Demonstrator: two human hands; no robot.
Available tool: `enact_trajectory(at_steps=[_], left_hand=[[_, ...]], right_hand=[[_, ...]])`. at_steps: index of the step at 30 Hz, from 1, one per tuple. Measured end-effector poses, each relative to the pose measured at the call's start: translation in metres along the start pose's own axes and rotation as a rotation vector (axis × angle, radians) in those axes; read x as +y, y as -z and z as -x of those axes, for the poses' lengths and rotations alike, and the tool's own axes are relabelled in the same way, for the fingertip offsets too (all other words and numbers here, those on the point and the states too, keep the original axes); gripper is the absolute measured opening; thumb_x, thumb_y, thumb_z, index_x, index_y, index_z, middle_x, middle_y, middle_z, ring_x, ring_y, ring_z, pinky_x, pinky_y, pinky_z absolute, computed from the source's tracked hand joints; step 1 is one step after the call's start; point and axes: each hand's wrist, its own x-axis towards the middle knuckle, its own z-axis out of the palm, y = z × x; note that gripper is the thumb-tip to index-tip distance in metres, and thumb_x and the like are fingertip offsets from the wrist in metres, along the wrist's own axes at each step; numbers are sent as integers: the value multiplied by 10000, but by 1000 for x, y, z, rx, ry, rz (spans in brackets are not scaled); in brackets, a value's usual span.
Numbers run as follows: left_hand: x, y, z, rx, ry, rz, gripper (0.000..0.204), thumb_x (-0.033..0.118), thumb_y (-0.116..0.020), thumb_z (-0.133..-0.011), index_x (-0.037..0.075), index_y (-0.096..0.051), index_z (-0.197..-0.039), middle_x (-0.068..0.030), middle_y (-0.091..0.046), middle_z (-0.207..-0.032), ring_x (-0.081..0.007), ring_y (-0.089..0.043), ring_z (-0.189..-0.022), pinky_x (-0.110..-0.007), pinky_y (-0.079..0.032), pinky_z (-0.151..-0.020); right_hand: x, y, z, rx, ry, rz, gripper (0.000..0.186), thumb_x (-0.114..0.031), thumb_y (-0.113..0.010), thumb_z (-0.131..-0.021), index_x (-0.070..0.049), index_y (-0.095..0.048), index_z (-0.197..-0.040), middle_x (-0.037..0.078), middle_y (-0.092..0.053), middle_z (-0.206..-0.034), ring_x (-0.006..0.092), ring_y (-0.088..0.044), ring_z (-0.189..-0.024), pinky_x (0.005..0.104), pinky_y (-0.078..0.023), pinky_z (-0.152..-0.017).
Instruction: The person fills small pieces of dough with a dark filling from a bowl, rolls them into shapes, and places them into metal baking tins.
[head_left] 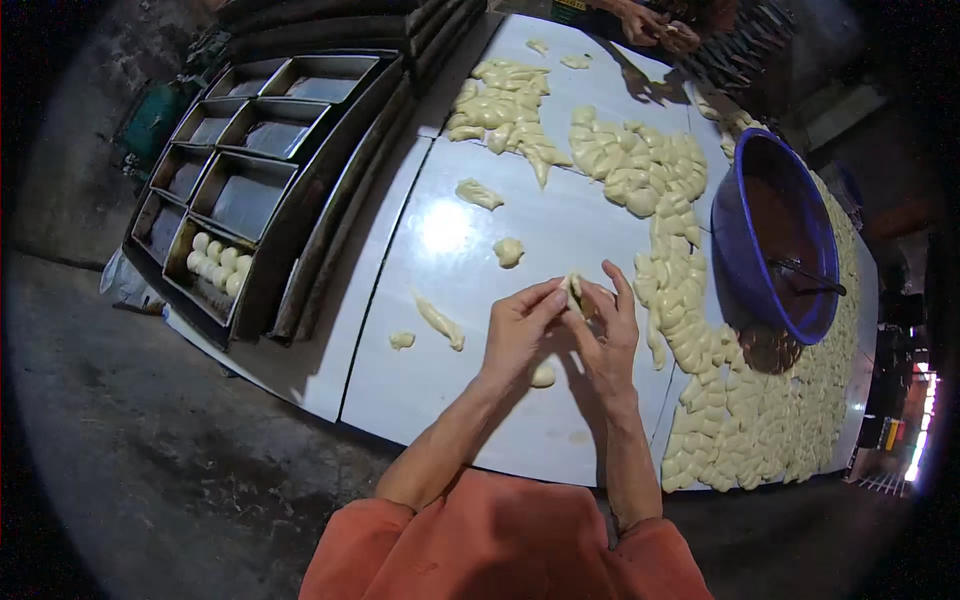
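Both my hands meet over the white table top (400, 270), pinching a small piece of dough (573, 288) between them. Thumb and fingertips of my left hand (518, 325) close on its left edge. My right hand (606, 330) holds the other side, with its index finger raised. Something dark shows within the dough, too small to make out. Below my hands a smooth dough ball (542, 376) lies on the table. Left of them are a lump of dough (508, 252), a long strip (438, 322), a small bit (402, 340) and a flattened piece (479, 194).
At right, a blue-purple basin (728, 215) holds brown filling (785, 225) and a spoon (808, 275). Many dough pieces (750, 420) cover the table around it. At left, a stack of metal pans (245, 190) has dough balls (222, 262) in one compartment. Another person's hands (655, 28) show at the far edge.
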Motion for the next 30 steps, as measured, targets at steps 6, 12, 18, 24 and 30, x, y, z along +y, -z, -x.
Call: enact_trajectory(at_steps=[6,12,18,24,30], left_hand=[[18,5,-1,4,-113,-332,299,176,-724,-934,-3,-694,-1171,-62,-705,-958,-134,-674,-863,-237,-538,-669],[40,27,-16,-123,103,-208,291,250,-712,-953,15,-718,-1123,-30,-723,-943,-95,-670,-841,-227,-546,-687],[57,8,8,-141,54,-299,244,146,-718,-924,-10,-704,-1111,-77,-702,-967,-140,-664,-812,-256,-534,-688],[41,10,14,-201,26,-297,257,131,-607,-993,-22,-672,-1190,-88,-698,-1027,-116,-655,-875,-257,-546,-730],[28,17,20,-158,69,-358,228,102,-634,-979,-44,-675,-1148,-98,-694,-999,-135,-673,-854,-284,-577,-732]], right_hand=[[19,-22,-2,128,-38,-108,156,-116,-668,-938,-20,-719,-1050,66,-671,-922,165,-620,-834,277,-474,-746],[5,-9,10,-104,-341,-498,250,-88,-701,-914,-35,-703,-1159,84,-667,-1116,145,-619,-911,259,-494,-799],[18,-17,5,48,142,-205,270,-28,-689,-914,-56,-650,-1180,103,-575,-1213,165,-587,-998,296,-514,-840],[24,-41,3,349,168,-300,137,-115,-706,-942,-12,-627,-984,79,-604,-1069,147,-583,-869,302,-506,-754],[32,-20,8,100,-172,-128,187,-152,-726,-932,11,-636,-948,66,-642,-913,142,-566,-759,289,-483,-668]])
